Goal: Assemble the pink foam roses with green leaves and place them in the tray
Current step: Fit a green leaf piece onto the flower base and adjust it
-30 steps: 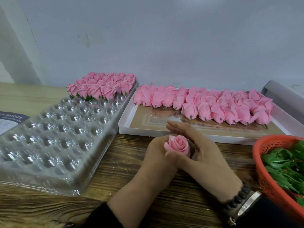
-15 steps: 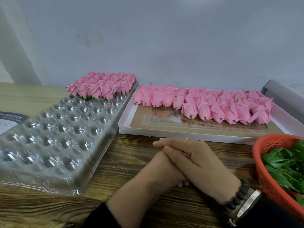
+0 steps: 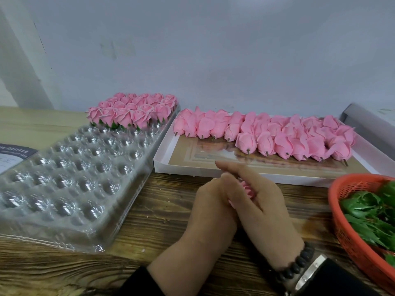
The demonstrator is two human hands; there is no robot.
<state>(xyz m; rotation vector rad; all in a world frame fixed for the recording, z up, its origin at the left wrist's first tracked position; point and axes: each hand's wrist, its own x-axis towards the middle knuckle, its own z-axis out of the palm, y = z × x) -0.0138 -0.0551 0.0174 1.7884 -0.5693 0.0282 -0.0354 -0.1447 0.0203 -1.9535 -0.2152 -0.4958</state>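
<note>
At counter centre, head view: left hand [image 3: 210,201] and right hand [image 3: 259,201] are cupped together around one pink foam rose [image 3: 248,187], of which only a sliver of petal shows between them. Fingers of both hands are curled onto the bloom; whether a leaf is already fitted cannot be seen. Clear blister tray [image 3: 70,180] lies to the left, with finished roses [image 3: 132,111] filling its far rows. Loose rose heads [image 3: 267,133] sit in the white box [image 3: 162,165]; green leaves [image 3: 372,212] sit in the red basket [image 3: 342,223].

Judgement: press lightly, since foam petals likely dent; seat the leaf squarely at the base before moving to the nearest empty cup.
</note>
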